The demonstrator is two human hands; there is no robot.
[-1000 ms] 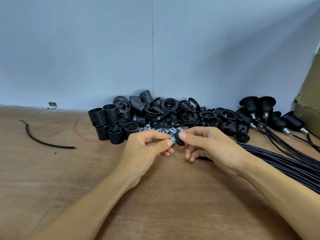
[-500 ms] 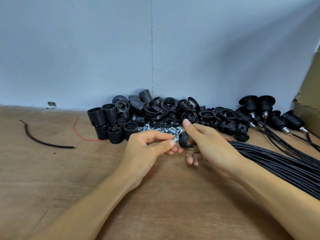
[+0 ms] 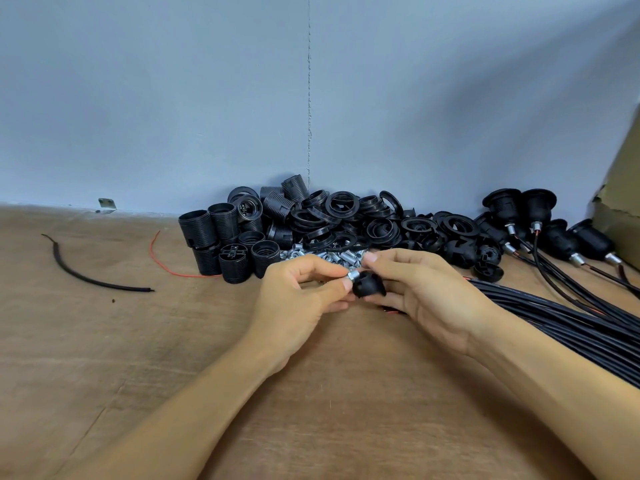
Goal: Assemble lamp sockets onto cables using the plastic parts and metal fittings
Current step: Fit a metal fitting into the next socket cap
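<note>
Pinching the fitting [image 3: 352, 274] between thumb and forefinger tips, your left hand [image 3: 298, 299] holds it against the narrow end of the cap [image 3: 370, 283], which your right hand [image 3: 426, 296] grips from the opposite side, forefinger laid over the top and the other fingers curled beneath the dome; so both hands are closed on a part, and the two pieces meet exactly between your opposing fingertips, over the table [image 3: 138, 358]. Whether the fitting has entered the cap's hole cannot be told, since your left thumb covers the joint. Judge the fitting as tiny, light, hard and smooth: it will likely slip or roll if the pinch loosens, so take it by its sides near the outer end and leave the end facing the cap bare. The cap looks light and stiff, a plastic shell with a rounded back that could spin under your fingers; hold it round the wide skirt, where your right fingers have most purchase, and do not squeeze hard, as little force should be needed and a skewed start may damage plastic threads. Should the piece drop, spare fittings [image 3: 332, 256] lie heaped just beyond your fingertips, in front of the rings [image 3: 341, 205] and sleeves [image 3: 196, 228], while the cables [image 3: 571, 329] run out behind your right palm, well apart from the fingers, and one must be reached for once this joint is sound
</note>
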